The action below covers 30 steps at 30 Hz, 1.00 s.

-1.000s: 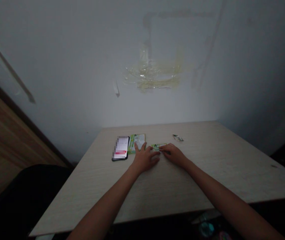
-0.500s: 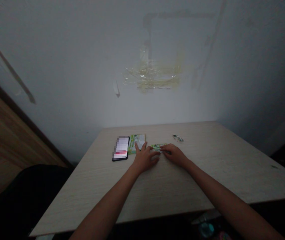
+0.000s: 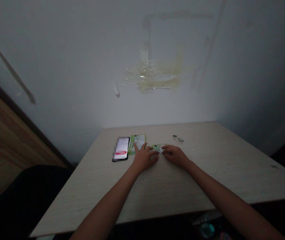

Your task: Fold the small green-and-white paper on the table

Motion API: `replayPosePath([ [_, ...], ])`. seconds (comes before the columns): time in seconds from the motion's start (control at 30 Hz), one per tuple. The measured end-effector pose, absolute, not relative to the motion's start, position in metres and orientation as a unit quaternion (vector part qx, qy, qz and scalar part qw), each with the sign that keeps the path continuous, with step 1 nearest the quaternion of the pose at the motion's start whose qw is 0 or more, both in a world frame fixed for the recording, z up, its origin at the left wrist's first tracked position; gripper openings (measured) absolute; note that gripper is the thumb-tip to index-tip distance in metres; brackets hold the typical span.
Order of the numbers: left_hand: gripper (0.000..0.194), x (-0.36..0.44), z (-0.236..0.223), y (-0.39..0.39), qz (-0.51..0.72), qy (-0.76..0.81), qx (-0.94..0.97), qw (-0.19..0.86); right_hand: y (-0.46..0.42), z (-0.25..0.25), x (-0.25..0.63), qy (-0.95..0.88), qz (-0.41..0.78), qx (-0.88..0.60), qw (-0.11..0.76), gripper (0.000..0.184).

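Note:
A small green-and-white printed piece (image 3: 157, 147), perhaps a packet or card, lies flat on the table between my hands. My left hand (image 3: 144, 158) has its fingers spread. Some of its fingertips rest at the left end of that piece, while others reach over the lower edge of a larger green-and-white printed packet (image 3: 139, 140). At the small piece's right end, my right hand (image 3: 175, 155) has its fingers drawn together in a pinch. The fingers partly cover the piece.
A phone (image 3: 121, 149) with a lit, blurred screen lies left of the larger packet. Beyond my right hand is a small scrap (image 3: 178, 138). The pale wooden table (image 3: 222, 156) meets a wall (image 3: 82, 66) with old tape on it. A dark chair-like shape (image 3: 27, 196) stands left.
My right hand's fingertips have shifted slightly right along the small printed piece, uncovering more of it. My left hand has barely moved.

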State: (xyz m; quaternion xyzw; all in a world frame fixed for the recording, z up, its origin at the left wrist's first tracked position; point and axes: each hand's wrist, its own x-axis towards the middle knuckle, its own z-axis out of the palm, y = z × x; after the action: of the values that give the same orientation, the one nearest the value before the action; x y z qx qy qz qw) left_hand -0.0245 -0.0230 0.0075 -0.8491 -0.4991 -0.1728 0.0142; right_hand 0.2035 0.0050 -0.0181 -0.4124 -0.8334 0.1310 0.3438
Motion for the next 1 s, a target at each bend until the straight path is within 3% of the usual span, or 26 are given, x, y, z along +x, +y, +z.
replayPosePath([
  [0.7, 0.029, -0.027, 0.006, -0.022, -0.169, -0.502, -0.848, 0.013, 0.001, -0.011, 0.213, -0.907, 0.05, -0.345, 0.238, 0.026],
  [1.0, 0.026, -0.027, 0.005, -0.019, -0.177, -0.497, -0.85, 0.011, 0.002, -0.016, 0.212, -0.902, 0.046, -0.338, 0.264, 0.025],
])
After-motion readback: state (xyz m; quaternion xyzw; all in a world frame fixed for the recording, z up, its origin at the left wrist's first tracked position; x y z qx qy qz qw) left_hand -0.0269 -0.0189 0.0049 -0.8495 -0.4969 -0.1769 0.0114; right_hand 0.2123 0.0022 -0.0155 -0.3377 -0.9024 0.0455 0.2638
